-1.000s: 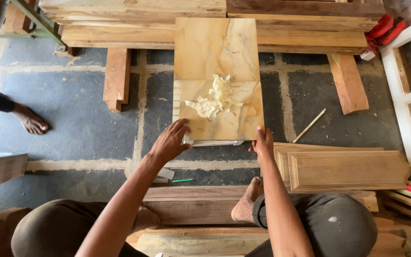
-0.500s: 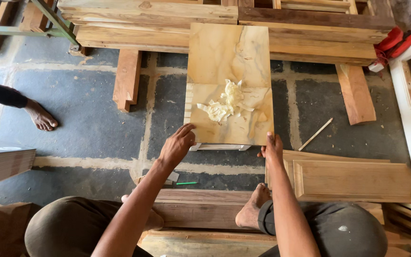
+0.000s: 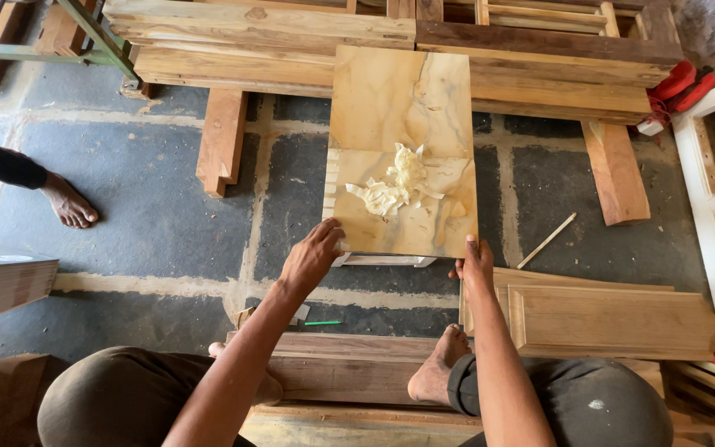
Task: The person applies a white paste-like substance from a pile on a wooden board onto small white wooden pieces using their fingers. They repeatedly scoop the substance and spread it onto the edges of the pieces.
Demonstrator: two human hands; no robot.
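Your left hand [image 3: 309, 258] grips near left corner of yellow board [image 3: 403, 149]. Your right hand [image 3: 475, 263] grips right corner. Curly wood shavings [image 3: 396, 185] on top.

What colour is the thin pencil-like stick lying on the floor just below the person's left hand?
The thin pencil-like stick is bright green, per the head view.

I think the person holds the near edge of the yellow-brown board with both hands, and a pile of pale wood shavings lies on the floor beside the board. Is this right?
Not quite. The head view shows the pile of pale wood shavings lying on top of the yellow-brown board, not on the floor beside it. The rest holds: the left hand and the right hand both hold the board's near edge.
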